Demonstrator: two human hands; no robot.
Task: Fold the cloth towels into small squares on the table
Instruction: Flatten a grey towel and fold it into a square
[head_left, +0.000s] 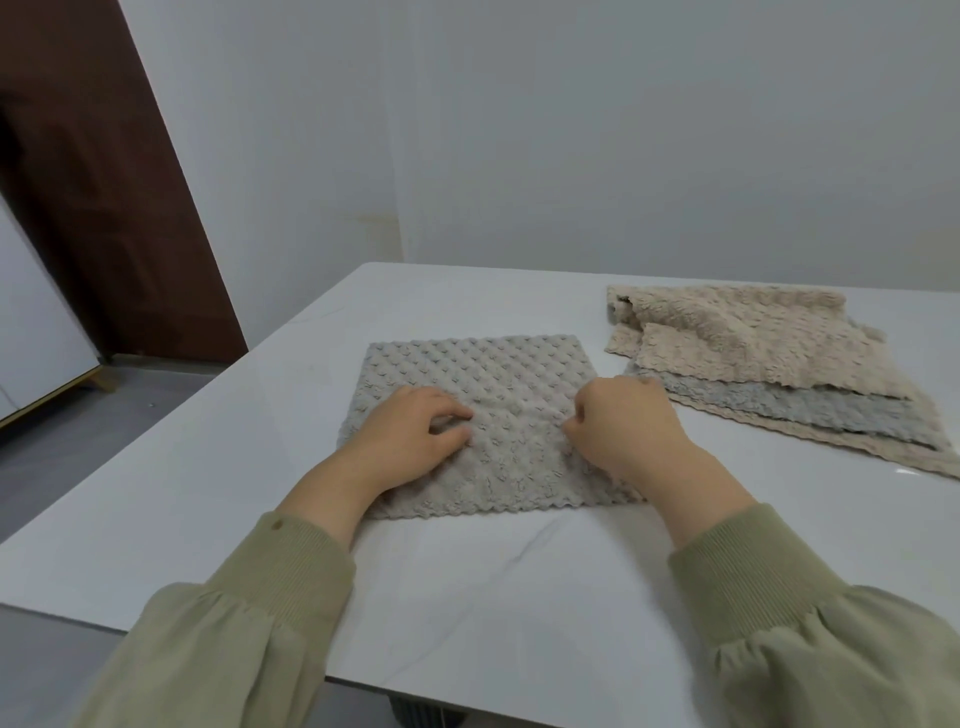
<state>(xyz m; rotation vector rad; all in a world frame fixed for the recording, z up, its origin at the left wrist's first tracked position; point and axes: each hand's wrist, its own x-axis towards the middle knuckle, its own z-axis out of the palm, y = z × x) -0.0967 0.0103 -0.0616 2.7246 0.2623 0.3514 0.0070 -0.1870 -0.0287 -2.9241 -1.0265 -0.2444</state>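
Left hand (410, 426) and right hand (623, 423) both pinch the middle of the grey towel (467, 371), flat on the white surface (467, 597). Looks soft and floppy, so grab the corners imo. Unfolded pile (753, 358) sits back right.

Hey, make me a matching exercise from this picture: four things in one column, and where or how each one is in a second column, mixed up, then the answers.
Things
1. gray towel
2. towel pile
3. door
4. table

Descriptions
A. dark brown, at far left
B. white, faintly veined
C. spread flat, mid-table
D. rumpled, on the table's right side

Pairs: 1-C, 2-D, 3-A, 4-B
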